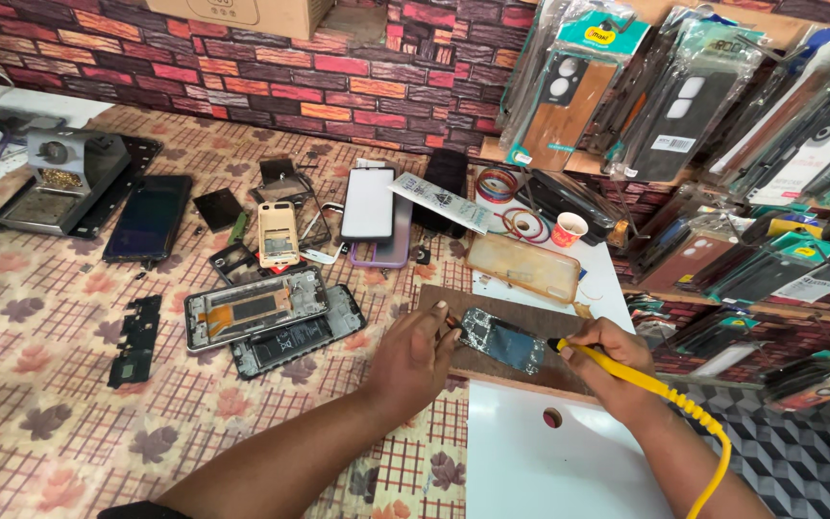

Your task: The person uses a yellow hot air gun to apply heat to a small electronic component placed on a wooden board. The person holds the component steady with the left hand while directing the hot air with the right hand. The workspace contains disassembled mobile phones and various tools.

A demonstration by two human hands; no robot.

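Two hands meet at a cracked phone part point(503, 341) on a wooden board point(492, 367), lower middle. Left hand point(417, 358) pinches its edge; right hand point(607, 358) grips a yellow tool point(626, 372). Phone-case packages point(583, 82) hang upper right.

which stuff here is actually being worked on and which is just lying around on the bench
In use:
- cracked phone panel, steadied by the left hand
- yellow corded tool, in the grip of the right hand
- wooden board under the panel

Lying about:
- opened phone frames
- dark phone
- white-screened phone
- clear case
- tape rolls
- small paper cup
- hanging phone cases
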